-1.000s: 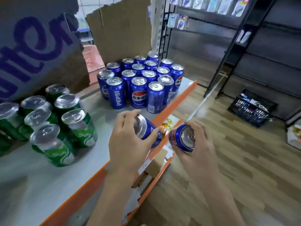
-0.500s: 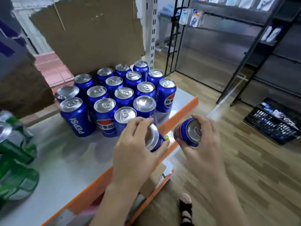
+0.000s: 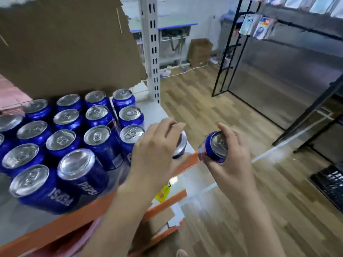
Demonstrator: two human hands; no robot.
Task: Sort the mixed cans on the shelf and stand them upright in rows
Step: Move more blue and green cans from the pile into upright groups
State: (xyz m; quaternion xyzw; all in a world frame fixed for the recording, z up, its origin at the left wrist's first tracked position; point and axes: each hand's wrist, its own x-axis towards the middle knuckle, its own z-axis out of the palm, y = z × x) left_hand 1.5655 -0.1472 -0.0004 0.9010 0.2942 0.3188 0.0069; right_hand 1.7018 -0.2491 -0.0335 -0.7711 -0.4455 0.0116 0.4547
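The left hand point(image 3: 157, 154) is extended forward from the lower edge of the view, back of the hand up, with the fingers curled over the top of a blue can point(image 3: 181, 145). This can is gripped at its upper end and is held above the orange front edge point(image 3: 192, 160) of the shelf point(image 3: 18, 219); whether it touches the shelf cannot be told. The right hand point(image 3: 232, 160) is raised beside it, off the shelf and over the wooden floor point(image 3: 241, 210). A second blue can point(image 3: 213, 148) is clasped in it, tilted, its silver top turned toward the camera, with the thumb laid along the upper rim. Just left of the left hand, a block of upright blue cans point(image 3: 74, 136) is arranged in rows on the shelf.
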